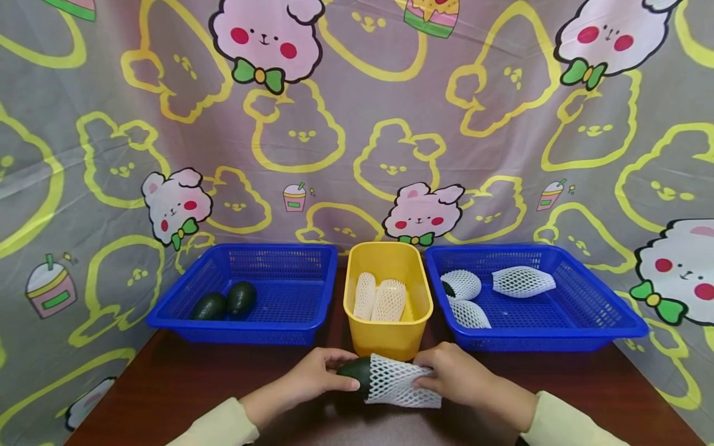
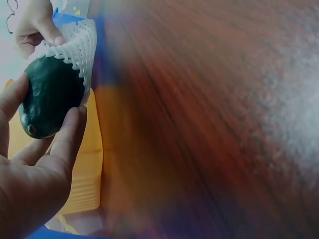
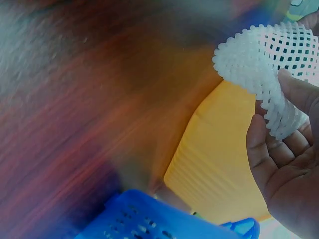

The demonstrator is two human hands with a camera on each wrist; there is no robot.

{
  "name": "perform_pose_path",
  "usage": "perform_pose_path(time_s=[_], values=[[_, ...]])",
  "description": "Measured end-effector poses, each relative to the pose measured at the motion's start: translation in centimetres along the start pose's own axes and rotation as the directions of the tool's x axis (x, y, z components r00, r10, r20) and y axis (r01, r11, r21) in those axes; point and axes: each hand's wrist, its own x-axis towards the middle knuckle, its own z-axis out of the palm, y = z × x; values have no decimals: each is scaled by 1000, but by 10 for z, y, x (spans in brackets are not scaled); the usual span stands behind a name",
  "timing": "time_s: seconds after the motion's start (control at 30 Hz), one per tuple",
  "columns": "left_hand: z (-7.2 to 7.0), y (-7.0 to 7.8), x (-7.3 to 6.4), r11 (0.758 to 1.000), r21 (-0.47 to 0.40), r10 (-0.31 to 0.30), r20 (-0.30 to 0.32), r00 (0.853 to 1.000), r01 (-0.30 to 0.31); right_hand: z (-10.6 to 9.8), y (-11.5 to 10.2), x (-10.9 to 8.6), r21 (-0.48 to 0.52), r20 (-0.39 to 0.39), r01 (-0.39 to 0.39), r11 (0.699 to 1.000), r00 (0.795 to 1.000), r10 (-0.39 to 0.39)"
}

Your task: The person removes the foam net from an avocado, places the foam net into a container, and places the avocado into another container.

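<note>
My left hand [image 1: 313, 375] grips a dark green avocado [image 2: 52, 94] by its bare end, thumb on one side and fingers on the other. A white foam net sleeve [image 1: 390, 381] covers the avocado's other end. My right hand [image 1: 458, 375] pinches the sleeve's far end between thumb and fingers. There the netting [image 3: 286, 55] hangs loose and folds in the grip, as the right wrist view shows. Both hands are held over the near part of the table, just in front of the yellow bin [image 1: 388, 341].
Two bare avocados [image 1: 242, 298] lie in the left blue basket [image 1: 292, 331]. Inside the yellow bin are two foam net sleeves [image 1: 388, 300]. The right blue basket [image 1: 546, 339] holds several netted avocados [image 1: 523, 282]. A patterned cloth [image 1: 346, 124] hangs behind the brown table [image 1: 167, 378].
</note>
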Motion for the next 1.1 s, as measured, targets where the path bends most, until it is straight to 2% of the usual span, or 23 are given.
perform_pose_path(time_s=[0.13,0.4,0.63,0.8,0.97,1.1], values=[[-5,2,-2,1000,21,9,-1,1000,-9,-8,2,-3,12,8,-56,998,998,56],[-15,8,-7,999,22,-24,-37,999,25,-33,-1,-11,-12,-7,-152,988,988,152],[-21,6,-10,1000,-6,-8,-46,999,8,-56,-11,-15,-23,-40,-124,992,992,123],[-24,6,-12,999,-30,-15,-47,999,13,-73,-19,-13,32,-49,-111,993,992,112],[-25,7,-13,999,-36,-13,-54,998,11,-86,-24,-4,53,-99,-122,991,987,127],[-25,10,-14,999,-28,-19,-55,998,17,-95,-22,6,57,-139,-187,981,971,194]])
